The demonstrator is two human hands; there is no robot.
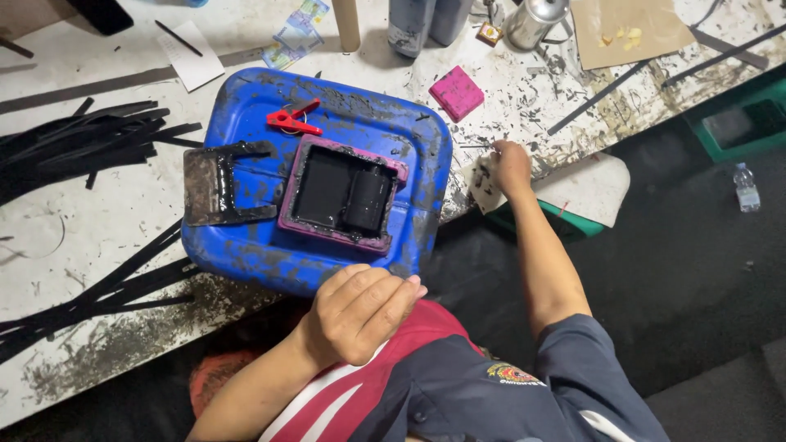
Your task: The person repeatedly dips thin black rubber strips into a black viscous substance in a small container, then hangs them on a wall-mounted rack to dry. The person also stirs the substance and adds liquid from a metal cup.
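Note:
My left hand point(360, 315) is curled into a loose fist with nothing in it, just in front of the near edge of a blue ink-smeared plastic container point(246, 245). On the container lie a pink tray of black ink with a black roller point(342, 195), a dark metal bracket point(214, 184) and a red clip point(292, 120). My right hand point(512, 168) reaches to the table's edge, right of the container. Its fingers are bunched on a stained white rag point(483, 187).
Black strips point(78, 143) lie in piles at the left and near left of the white, ink-spattered table point(98, 213). A pink block point(457, 92), a metal can point(530, 23), brown paper point(626, 29), banknotes and a paper slip sit at the back. A green crate point(741, 123) and a bottle point(746, 187) stand below at the right.

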